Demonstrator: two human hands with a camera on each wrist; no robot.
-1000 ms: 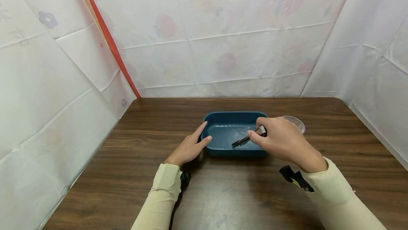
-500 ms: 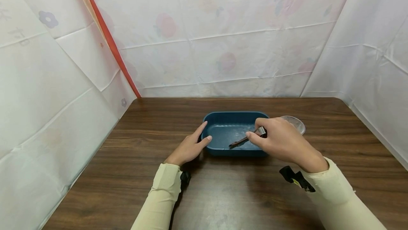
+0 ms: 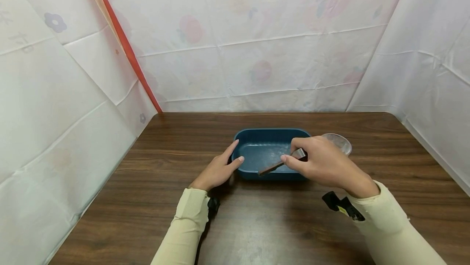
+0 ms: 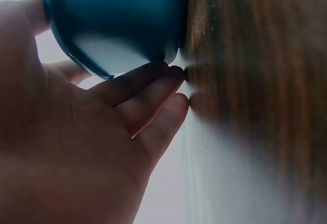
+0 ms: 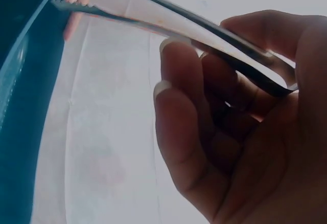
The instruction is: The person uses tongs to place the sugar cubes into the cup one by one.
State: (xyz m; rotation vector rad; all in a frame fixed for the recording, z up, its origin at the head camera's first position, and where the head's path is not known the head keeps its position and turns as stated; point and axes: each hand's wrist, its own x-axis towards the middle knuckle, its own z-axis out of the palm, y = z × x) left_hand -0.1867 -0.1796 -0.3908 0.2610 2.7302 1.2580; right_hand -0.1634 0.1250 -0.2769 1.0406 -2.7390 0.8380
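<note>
In the head view, my left hand (image 3: 218, 170) holds the left end of a dark blue rectangular basin (image 3: 245, 163), thumb and index finger at its rim. The left wrist view shows the other fingers, nearly straight, along the outside of the basin's wall (image 4: 127, 24). My right hand (image 3: 324, 163) grips metal tongs (image 3: 271, 169) near their bend, over the basin's right part. Their tips point left and down, overlapping the front rim. From the right wrist, the tongs' serrated arms (image 5: 204, 25) stand slightly apart, with nothing visible between the tips.
A clear shallow bowl (image 3: 338, 141) stands behind my right hand, partly hidden by it. Brown wood-grain table (image 3: 176, 146) surrounds the basin. White printed sheets (image 3: 238, 44) hang at the back and both sides, and a red strip (image 3: 128, 48) runs down the left corner.
The tips of the tongs have swung left and toward me, from inside the basin to its front rim. My right hand shifts slightly left; my left hand and the basin stay put.
</note>
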